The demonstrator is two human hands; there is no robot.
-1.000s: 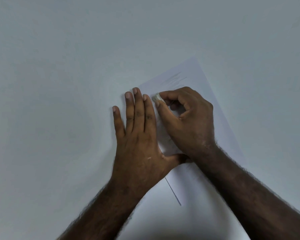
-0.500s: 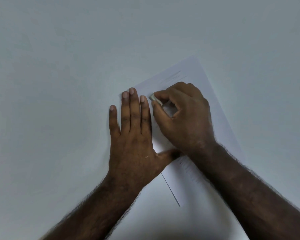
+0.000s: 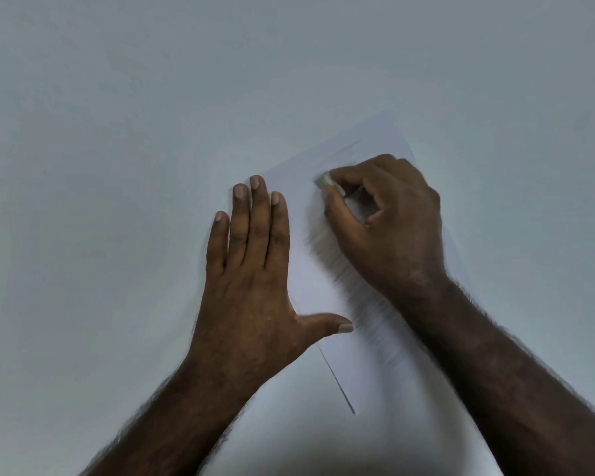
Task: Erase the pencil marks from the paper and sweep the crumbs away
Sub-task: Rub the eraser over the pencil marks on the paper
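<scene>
My left hand (image 3: 251, 269) flat on the paper (image 3: 310, 286), right hand (image 3: 385, 221) pinching the eraser (image 3: 325, 181) mid-rub; next, the faint marks (image 3: 352, 151) above

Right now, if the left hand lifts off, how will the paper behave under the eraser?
The paper looks like one thin, flat sheet, so probably light and floppy. It lies on a smooth table, so it would likely slide or buckle under the eraser. The flat left hand pins its edge.
</scene>
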